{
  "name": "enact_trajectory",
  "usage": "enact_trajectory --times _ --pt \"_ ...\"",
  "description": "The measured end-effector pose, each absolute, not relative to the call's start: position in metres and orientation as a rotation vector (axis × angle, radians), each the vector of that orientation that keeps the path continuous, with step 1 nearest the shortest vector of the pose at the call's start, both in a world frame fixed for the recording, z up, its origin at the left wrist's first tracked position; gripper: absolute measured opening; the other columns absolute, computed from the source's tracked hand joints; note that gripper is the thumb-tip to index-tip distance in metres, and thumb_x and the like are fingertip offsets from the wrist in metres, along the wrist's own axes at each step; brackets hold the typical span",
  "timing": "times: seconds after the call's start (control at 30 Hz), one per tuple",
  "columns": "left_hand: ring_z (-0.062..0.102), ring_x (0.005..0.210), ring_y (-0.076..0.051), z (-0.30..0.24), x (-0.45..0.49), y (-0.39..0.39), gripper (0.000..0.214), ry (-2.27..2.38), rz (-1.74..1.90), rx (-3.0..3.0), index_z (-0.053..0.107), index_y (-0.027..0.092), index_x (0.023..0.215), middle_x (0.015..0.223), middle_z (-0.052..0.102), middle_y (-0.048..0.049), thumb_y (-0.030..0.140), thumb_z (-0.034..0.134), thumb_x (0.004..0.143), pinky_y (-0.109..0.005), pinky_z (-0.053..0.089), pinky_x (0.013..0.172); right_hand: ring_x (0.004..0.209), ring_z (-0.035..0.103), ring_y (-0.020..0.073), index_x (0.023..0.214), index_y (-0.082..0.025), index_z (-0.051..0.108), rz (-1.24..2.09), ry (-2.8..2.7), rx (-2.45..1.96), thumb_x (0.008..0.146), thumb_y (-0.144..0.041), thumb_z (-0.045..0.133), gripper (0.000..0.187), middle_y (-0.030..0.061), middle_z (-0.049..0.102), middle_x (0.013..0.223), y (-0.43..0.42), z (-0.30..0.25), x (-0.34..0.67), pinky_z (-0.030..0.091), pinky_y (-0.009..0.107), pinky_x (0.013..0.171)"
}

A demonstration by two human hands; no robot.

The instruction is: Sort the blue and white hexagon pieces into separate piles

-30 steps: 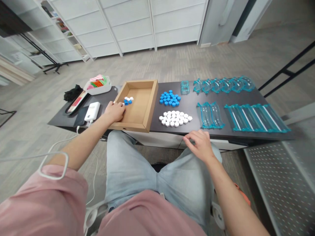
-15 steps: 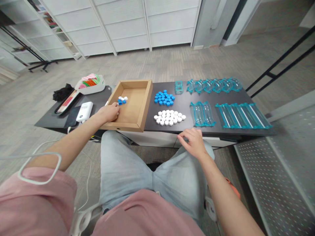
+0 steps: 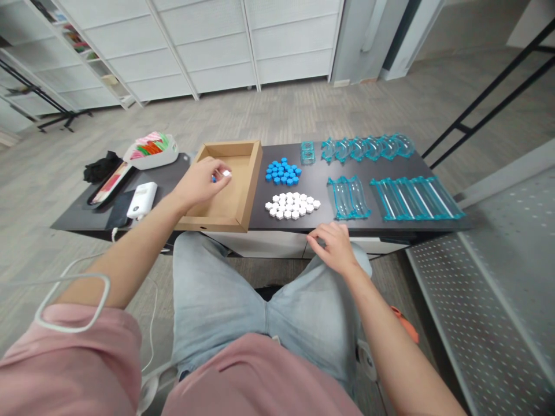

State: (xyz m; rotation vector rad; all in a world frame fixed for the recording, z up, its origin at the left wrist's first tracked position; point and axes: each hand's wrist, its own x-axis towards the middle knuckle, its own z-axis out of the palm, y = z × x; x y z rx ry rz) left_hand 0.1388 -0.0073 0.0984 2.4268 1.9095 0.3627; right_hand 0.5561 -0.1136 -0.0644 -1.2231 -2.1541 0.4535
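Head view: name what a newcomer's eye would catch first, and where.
The bright blue hexagonal pieces, bunched near the middle of the table, would probably stand out first, with the white hexagonal pieces clustered on their near side. Next might come the teal-edged clear parts toward the right end. The left hand holds a white piece over the cardboard tray.

Soft, even light covers my left fingers (image 3: 215, 165) and the bench (image 3: 321, 184); white glints streak the clear tubes (image 3: 417, 199) at its right end, and cabinets (image 3: 217, 46) beyond it lean, wide-angle-stretched.
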Motion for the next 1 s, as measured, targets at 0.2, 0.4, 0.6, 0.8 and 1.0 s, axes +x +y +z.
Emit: enact_trajectory --times 0.2,0.4,0.6,0.8,1.0 --pt "0.078 0.118 -0.034 0.082 0.215 -0.006 0.027 1.720 0.249 2.610 0.080 0.024 0.116 0.117 0.087 -0.0114 0.043 0.068 0.103 -0.052 0.050 0.113 0.092 0.071 0.0318 0.092 -0.031 0.076 0.446 -2.167 -1.227 0.118 -0.038 0.061 0.031 0.0063 0.085 0.095 -0.114 -0.063 0.556 0.039 0.049 0.089" --pt "0.077 0.124 -0.037 0.054 0.238 0.009 0.017 1.602 -0.039 2.667 0.080 0.024 0.109 0.119 0.088 -0.0135 0.025 0.065 0.100 -0.055 0.042 0.112 0.092 0.070 0.0312 0.093 -0.032 0.078 0.444 -2.175 -1.239 0.118 -0.037 0.060 0.031 0.0061 0.086 0.097 -0.115 -0.062 0.556 0.039 0.050 0.090" --pt "0.080 0.120 -0.033 0.041 0.230 0.017 0.020 1.462 -0.106 2.655 0.076 0.023 0.114 0.123 0.088 -0.0107 0.022 0.063 0.099 -0.050 0.045 0.112 0.093 0.070 0.0322 0.094 -0.033 0.079 0.468 -2.177 -1.237 0.118 -0.039 0.060 0.031 0.0073 0.085 0.097 -0.115 -0.061 0.555 0.039 0.050 0.090" --pt "0.082 0.116 -0.025 0.044 0.230 0.018 0.049 1.436 -0.081 2.590 0.073 0.021 0.136 0.138 0.084 -0.0103 0.011 0.062 0.089 -0.042 0.052 0.114 0.093 0.070 0.0324 0.092 -0.032 0.075 0.484 -2.162 -1.223 0.117 -0.038 0.062 0.029 0.0063 0.085 0.095 -0.115 -0.060 0.556 0.038 0.051 0.089" --pt "0.081 0.117 -0.029 0.079 0.173 0.033 0.039 1.827 0.271 2.553 0.075 0.024 0.138 0.139 0.083 -0.0115 0.027 0.060 0.102 -0.046 0.059 0.113 0.092 0.069 0.0315 0.090 -0.032 0.073 0.480 -2.145 -1.216 0.116 -0.037 0.064 0.028 0.0048 0.084 0.093 -0.115 -0.062 0.557 0.036 0.050 0.087"
